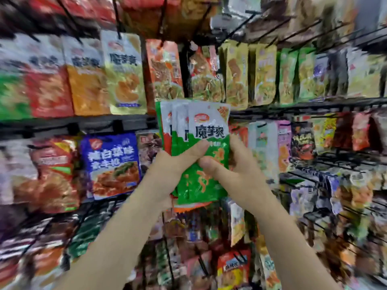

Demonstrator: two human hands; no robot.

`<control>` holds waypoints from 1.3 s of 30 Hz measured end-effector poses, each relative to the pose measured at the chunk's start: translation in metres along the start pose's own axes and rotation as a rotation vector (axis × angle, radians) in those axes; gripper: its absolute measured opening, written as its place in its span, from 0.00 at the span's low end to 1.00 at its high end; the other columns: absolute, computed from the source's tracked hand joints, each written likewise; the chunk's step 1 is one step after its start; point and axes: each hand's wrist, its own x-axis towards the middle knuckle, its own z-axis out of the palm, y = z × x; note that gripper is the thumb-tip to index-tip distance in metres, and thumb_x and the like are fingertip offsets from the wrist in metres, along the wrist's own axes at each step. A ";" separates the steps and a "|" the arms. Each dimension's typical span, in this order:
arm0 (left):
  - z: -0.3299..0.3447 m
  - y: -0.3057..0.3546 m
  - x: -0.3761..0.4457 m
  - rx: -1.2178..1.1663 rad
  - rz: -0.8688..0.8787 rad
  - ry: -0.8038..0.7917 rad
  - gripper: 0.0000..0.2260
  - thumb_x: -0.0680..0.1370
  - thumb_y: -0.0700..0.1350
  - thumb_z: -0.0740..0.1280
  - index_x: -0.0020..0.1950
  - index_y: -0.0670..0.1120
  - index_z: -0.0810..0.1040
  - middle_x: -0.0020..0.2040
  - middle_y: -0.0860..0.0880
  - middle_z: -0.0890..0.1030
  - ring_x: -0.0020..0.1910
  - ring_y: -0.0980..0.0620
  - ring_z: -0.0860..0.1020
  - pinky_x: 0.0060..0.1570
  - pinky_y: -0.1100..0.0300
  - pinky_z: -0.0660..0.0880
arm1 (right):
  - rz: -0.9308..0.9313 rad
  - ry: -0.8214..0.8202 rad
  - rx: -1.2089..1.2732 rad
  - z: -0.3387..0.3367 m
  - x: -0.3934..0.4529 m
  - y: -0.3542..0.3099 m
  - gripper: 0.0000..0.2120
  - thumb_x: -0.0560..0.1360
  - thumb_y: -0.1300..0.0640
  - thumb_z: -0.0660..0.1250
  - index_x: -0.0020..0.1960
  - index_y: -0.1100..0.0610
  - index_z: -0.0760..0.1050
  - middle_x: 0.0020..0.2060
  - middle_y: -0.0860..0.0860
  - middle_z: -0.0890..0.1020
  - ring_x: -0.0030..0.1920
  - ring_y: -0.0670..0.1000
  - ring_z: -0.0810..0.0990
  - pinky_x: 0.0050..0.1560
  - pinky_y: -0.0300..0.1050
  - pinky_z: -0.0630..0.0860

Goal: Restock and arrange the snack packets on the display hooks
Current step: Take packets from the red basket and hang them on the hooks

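Observation:
A fanned stack of green-and-white snack packets [196, 130] is held upright in front of the display wall, at the centre of the view. My left hand [173, 164] grips the stack from the left, its thumb lying across the front packet. My right hand [228, 164] holds the same stack from the right, thumb pressed on the green lower half and fingers behind. Behind the stack's top edge runs a black hook rail [94, 122]. Orange edges of other packets show under the stack's bottom.
Rows of hanging snack packets fill the wall: yellow packets [125, 74] upper left, a blue packet [113, 164] left of my hands, gold packets [249, 74] upper right. Black wire hooks [326, 162] jut out at the right. The view's edges are blurred.

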 end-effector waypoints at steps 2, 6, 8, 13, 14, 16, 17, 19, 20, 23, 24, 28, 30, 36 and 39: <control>-0.031 0.016 -0.004 -0.064 0.051 -0.010 0.22 0.59 0.56 0.85 0.47 0.47 0.87 0.49 0.43 0.87 0.46 0.43 0.86 0.49 0.44 0.83 | -0.057 0.023 0.076 0.020 0.016 -0.017 0.29 0.74 0.39 0.71 0.68 0.54 0.71 0.57 0.42 0.80 0.57 0.36 0.77 0.55 0.32 0.73; -0.095 0.049 -0.019 0.086 0.208 0.190 0.36 0.59 0.58 0.82 0.62 0.44 0.78 0.54 0.47 0.84 0.47 0.55 0.84 0.48 0.57 0.83 | -0.078 0.035 0.258 0.071 0.045 -0.041 0.36 0.69 0.39 0.76 0.71 0.53 0.69 0.65 0.52 0.79 0.64 0.47 0.78 0.64 0.47 0.76; -0.134 0.064 -0.027 0.133 0.280 0.370 0.49 0.56 0.65 0.80 0.70 0.43 0.73 0.60 0.45 0.81 0.56 0.50 0.81 0.56 0.53 0.80 | -0.091 -0.007 0.389 0.097 0.055 -0.056 0.39 0.66 0.35 0.76 0.71 0.46 0.68 0.68 0.50 0.78 0.68 0.54 0.76 0.68 0.61 0.74; -0.234 0.091 -0.051 -0.125 0.353 0.417 0.13 0.63 0.42 0.80 0.46 0.45 0.85 0.39 0.46 0.86 0.33 0.48 0.84 0.34 0.51 0.82 | -0.029 -0.115 0.566 0.165 0.081 -0.108 0.50 0.58 0.25 0.76 0.74 0.40 0.65 0.73 0.48 0.73 0.73 0.58 0.71 0.69 0.61 0.68; -0.250 0.097 -0.058 -0.142 0.361 0.401 0.13 0.64 0.40 0.79 0.46 0.44 0.85 0.38 0.46 0.85 0.31 0.49 0.83 0.32 0.51 0.81 | -0.028 -0.122 0.570 0.180 0.085 -0.123 0.49 0.57 0.24 0.76 0.72 0.41 0.68 0.72 0.48 0.74 0.72 0.57 0.72 0.70 0.62 0.68; -0.280 0.105 -0.064 -0.150 0.381 0.422 0.14 0.64 0.41 0.79 0.48 0.44 0.85 0.38 0.45 0.85 0.30 0.48 0.83 0.32 0.50 0.82 | -0.018 -0.099 0.636 0.203 0.096 -0.144 0.30 0.65 0.32 0.76 0.60 0.46 0.77 0.59 0.45 0.82 0.59 0.49 0.80 0.63 0.58 0.75; -0.294 0.109 -0.068 -0.159 0.389 0.443 0.13 0.64 0.42 0.79 0.47 0.44 0.85 0.38 0.44 0.85 0.30 0.48 0.83 0.32 0.49 0.82 | -0.037 -0.114 0.668 0.216 0.101 -0.154 0.18 0.70 0.40 0.75 0.53 0.49 0.79 0.50 0.45 0.85 0.49 0.46 0.82 0.55 0.53 0.78; -0.319 0.115 -0.072 -0.146 0.394 0.462 0.12 0.65 0.42 0.80 0.46 0.44 0.85 0.41 0.43 0.86 0.32 0.47 0.84 0.35 0.48 0.82 | -0.071 -0.118 0.646 0.236 0.109 -0.172 0.03 0.77 0.54 0.72 0.48 0.52 0.79 0.41 0.44 0.86 0.41 0.44 0.83 0.47 0.48 0.79; -0.331 0.117 -0.072 -0.133 0.410 0.471 0.07 0.68 0.41 0.79 0.45 0.44 0.85 0.40 0.44 0.86 0.32 0.47 0.84 0.33 0.50 0.82 | -0.086 -0.116 0.628 0.245 0.115 -0.181 0.05 0.76 0.56 0.73 0.49 0.51 0.78 0.43 0.43 0.86 0.43 0.44 0.84 0.49 0.48 0.80; -0.359 0.121 -0.069 -0.143 0.412 0.433 0.03 0.74 0.37 0.72 0.44 0.44 0.85 0.37 0.46 0.86 0.31 0.49 0.84 0.31 0.54 0.81 | -0.074 -0.112 0.588 0.265 0.134 -0.202 0.10 0.75 0.57 0.74 0.52 0.47 0.76 0.50 0.42 0.84 0.48 0.38 0.83 0.58 0.45 0.81; -0.366 0.123 -0.068 -0.149 0.403 0.391 0.08 0.72 0.39 0.76 0.50 0.43 0.84 0.42 0.42 0.86 0.34 0.45 0.84 0.35 0.51 0.82 | -0.061 -0.119 0.598 0.269 0.139 -0.210 0.11 0.75 0.55 0.74 0.54 0.47 0.76 0.52 0.43 0.83 0.50 0.41 0.84 0.59 0.50 0.81; -0.376 0.130 -0.063 -0.149 0.344 0.296 0.25 0.66 0.49 0.82 0.58 0.40 0.81 0.54 0.32 0.81 0.42 0.37 0.84 0.47 0.39 0.80 | -0.015 -0.030 0.495 0.281 0.158 -0.231 0.35 0.70 0.34 0.72 0.69 0.54 0.73 0.64 0.53 0.79 0.61 0.54 0.80 0.51 0.50 0.82; -0.374 0.132 -0.061 -0.126 0.327 0.255 0.17 0.67 0.47 0.80 0.51 0.41 0.83 0.46 0.34 0.83 0.38 0.38 0.84 0.48 0.36 0.80 | -0.016 0.022 0.477 0.282 0.162 -0.240 0.33 0.74 0.35 0.69 0.69 0.56 0.73 0.66 0.54 0.78 0.63 0.54 0.78 0.49 0.44 0.79; -0.373 0.134 -0.056 -0.112 0.307 0.246 0.19 0.66 0.49 0.78 0.51 0.38 0.83 0.49 0.32 0.84 0.45 0.31 0.84 0.50 0.26 0.78 | -0.050 0.100 0.415 0.281 0.175 -0.248 0.14 0.79 0.50 0.69 0.62 0.55 0.77 0.56 0.57 0.82 0.57 0.53 0.80 0.57 0.54 0.78; -0.373 0.135 -0.054 -0.111 0.256 0.260 0.33 0.63 0.53 0.80 0.60 0.36 0.78 0.52 0.35 0.84 0.49 0.33 0.84 0.52 0.29 0.79 | -0.051 0.101 0.417 0.281 0.178 -0.253 0.15 0.79 0.51 0.69 0.62 0.57 0.77 0.58 0.59 0.80 0.54 0.51 0.79 0.55 0.51 0.76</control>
